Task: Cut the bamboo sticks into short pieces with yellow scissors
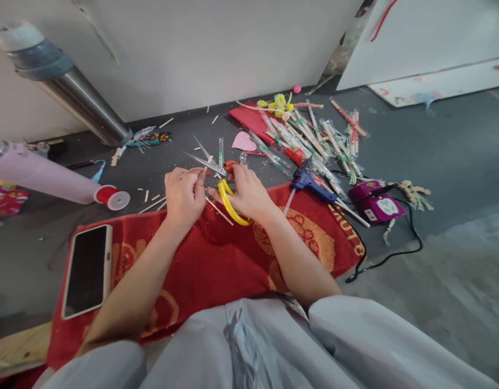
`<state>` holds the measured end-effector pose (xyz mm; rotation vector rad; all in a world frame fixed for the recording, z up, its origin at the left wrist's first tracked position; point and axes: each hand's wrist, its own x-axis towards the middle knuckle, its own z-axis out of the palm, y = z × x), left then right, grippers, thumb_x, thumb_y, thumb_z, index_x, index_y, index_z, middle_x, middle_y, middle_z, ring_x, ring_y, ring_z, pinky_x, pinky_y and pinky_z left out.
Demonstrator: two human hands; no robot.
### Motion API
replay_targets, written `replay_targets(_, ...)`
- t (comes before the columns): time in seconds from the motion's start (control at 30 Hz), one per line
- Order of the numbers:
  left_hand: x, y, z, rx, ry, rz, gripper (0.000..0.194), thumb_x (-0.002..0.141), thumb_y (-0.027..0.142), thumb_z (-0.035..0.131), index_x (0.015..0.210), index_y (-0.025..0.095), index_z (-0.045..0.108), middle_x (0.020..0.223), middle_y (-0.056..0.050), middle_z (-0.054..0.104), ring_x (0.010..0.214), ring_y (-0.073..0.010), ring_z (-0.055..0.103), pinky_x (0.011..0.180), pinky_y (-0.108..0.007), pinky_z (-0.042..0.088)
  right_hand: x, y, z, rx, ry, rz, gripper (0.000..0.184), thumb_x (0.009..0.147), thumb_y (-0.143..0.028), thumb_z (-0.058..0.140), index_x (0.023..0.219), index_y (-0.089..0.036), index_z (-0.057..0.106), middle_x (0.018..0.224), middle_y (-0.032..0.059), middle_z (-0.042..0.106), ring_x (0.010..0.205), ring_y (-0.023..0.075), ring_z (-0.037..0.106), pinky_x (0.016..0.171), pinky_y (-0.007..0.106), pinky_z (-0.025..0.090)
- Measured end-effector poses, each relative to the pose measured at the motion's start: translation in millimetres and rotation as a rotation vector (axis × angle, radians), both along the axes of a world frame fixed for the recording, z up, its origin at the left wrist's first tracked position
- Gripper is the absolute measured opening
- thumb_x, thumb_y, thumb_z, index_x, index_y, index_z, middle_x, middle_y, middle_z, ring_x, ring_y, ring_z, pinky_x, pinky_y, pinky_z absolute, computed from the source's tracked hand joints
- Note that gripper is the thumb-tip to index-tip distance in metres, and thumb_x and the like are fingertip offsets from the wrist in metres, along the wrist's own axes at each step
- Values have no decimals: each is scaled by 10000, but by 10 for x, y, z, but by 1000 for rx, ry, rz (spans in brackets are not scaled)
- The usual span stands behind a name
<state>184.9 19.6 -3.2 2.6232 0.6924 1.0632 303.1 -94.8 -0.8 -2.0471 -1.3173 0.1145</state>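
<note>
My right hand is closed round the yellow and orange handles of a pair of scissors, whose blades stand apart and point left and away. My left hand pinches a thin wooden stick close to the blades. Both hands hover over a red cloth spread on my lap and the floor.
A phone lies on the cloth's left. A blue glue gun, a purple power strip with a black cable, a pile of wrapped sticks, a pink heart, a pink bottle and a metal pipe surround me.
</note>
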Motion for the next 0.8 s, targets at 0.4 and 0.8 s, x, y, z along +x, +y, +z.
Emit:
replay_targets(0.4, -6, 18, 1, -15, -11, 24, 244, 899, 378, 483, 865, 228, 672, 888, -52, 725, 841, -229, 587, 810, -406, 436, 9, -1, -6, -12, -4, -1, 618, 832, -664, 470, 1120, -120, 521, 1064, 147, 617, 978, 284, 582, 907, 457, 458)
replay_targets(0.8, -6, 5, 45, -38, -46, 29, 186, 882, 376, 529, 836, 243, 649, 862, -51, 718, 816, -225, 593, 803, -408, 466, 3, -11, -1, -24, 9, 16, 641, 828, -677, 468, 1139, -119, 512, 1086, 155, 609, 1001, 286, 574, 919, 466, 454)
